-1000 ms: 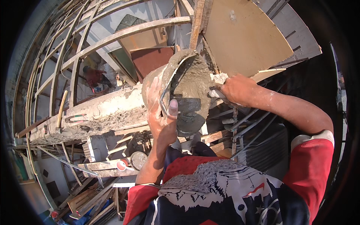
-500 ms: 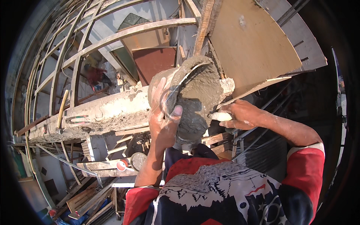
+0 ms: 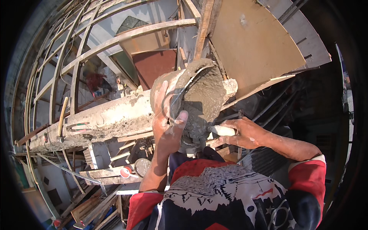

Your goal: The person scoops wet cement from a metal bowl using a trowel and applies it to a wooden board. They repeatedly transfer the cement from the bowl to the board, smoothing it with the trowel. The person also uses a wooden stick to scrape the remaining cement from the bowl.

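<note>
A tilted bucket of wet grey mortar is in the middle, its open mouth turned toward my right. My left hand grips its left side, fingers spread along the outside and thumb near the rim. My right hand is closed on the pale handle of a tool, likely a trowel, whose end is buried in the mortar at the lower right of the bucket. Behind the bucket runs a rough concrete beam, on which lie a hammer and pliers.
An open timber frame spans the upper left, with a person in red below it. Large boards stand at upper right. Scrap timber, a red scoop and a round container are lower left, below me.
The bucket and my left hand have shifted slightly right and down. My right hand, holding the tool, has moved downward from the bucket's middle right toward its lower edge.
</note>
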Tool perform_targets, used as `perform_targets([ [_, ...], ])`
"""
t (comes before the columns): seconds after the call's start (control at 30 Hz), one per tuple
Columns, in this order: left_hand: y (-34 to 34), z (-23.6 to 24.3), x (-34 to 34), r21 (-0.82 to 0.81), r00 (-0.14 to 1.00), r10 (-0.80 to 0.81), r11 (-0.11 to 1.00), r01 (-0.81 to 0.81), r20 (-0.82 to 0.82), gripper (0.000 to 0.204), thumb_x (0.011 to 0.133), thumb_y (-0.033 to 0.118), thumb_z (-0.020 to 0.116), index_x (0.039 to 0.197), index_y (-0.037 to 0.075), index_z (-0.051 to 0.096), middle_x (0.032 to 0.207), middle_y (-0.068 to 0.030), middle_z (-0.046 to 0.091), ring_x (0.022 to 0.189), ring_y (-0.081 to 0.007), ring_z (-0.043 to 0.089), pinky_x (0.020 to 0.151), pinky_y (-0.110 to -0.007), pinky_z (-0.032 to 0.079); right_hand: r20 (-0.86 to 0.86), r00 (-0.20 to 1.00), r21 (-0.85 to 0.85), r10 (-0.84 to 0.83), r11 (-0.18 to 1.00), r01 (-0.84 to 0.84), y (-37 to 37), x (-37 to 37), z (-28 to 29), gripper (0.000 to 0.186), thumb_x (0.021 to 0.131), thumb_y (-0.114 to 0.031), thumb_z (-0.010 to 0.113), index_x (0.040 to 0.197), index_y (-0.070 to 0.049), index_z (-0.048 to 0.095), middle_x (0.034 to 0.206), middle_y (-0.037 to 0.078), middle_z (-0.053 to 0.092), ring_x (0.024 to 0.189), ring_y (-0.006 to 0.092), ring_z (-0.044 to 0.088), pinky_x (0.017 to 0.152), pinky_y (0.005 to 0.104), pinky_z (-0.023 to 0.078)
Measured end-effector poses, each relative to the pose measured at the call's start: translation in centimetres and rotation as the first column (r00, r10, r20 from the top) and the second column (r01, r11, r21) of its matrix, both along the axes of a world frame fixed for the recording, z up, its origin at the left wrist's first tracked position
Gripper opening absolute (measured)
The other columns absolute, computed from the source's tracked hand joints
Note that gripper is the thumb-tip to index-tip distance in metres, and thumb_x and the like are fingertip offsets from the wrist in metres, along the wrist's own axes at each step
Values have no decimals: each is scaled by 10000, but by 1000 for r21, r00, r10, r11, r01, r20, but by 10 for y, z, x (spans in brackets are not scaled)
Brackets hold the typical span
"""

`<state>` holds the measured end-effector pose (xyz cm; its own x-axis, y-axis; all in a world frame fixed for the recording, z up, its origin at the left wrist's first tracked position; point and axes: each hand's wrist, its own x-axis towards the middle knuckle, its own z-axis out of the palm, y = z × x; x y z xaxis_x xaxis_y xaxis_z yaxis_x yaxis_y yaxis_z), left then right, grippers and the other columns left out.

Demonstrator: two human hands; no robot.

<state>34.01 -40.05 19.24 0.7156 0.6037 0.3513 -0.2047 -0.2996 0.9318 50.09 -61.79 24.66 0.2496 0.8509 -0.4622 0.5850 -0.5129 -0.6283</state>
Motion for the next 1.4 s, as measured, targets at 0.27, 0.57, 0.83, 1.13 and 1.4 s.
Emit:
perform_targets([
  [0.27, 15, -27, -10, -195, 992, 91, 978, -73, 87, 609, 1014, 301, 651, 1467, -80, 508, 1516, -209, 533, 1403, -257, 482, 1171, -367, 329, -97, 991, 11, -93, 995, 95, 3, -1, 10, 548, 973, -445, 675, 1258, 23, 652, 1095, 250, 736, 1046, 386, 718, 913, 441, 536],
  [0.57, 29, -36, -15, -601, 930, 365, 751, -275, 31, 420, 1064, 316, 590, 1279, -45, 605, 1220, -98, 641, 1133, -145, 578, 1030, -287, 434, 160, 961, 109, -225, 972, 209, -5, 20, 86, 589, 961, -433, 703, 1318, 32, 635, 1119, 247, 732, 1046, 373, 707, 944, 420, 528],
  [0.83, 42, -44, -9, -590, 904, 413, 759, -275, 110, 437, 1050, 379, 587, 1276, 7, 616, 1141, -122, 680, 953, -219, 688, 817, -348, 584, 165, 883, 393, -440, 850, 350, -55, 75, 204, 425, 1001, -441, 672, 1012, -16, 674, 754, 40, 606, 677, 139, 582, 650, 296, 479],
  [1.13, 35, -24, 9, -613, 894, 446, 714, -338, 27, 506, 1036, 396, 599, 1316, -25, 615, 1268, -127, 640, 1104, -223, 635, 987, -360, 510, -55, 785, 524, -617, 651, 549, -129, 146, 212, 500, 1061, -521, 553, 1042, -39, 686, 716, 30, 634, 490, 52, 545, 459, 191, 471],
  [1.4, 35, -7, 9, -445, 864, 484, 750, -490, -136, 512, 1020, 422, 607, 1317, 5, 592, 1273, -130, 644, 1095, -280, 674, 945, -428, 575, -279, 816, 782, -507, 373, 499, -188, 150, 197, 563, 1064, -511, 526, 1091, 29, 681, 700, 60, 628, 447, 62, 507, 446, 206, 430],
])
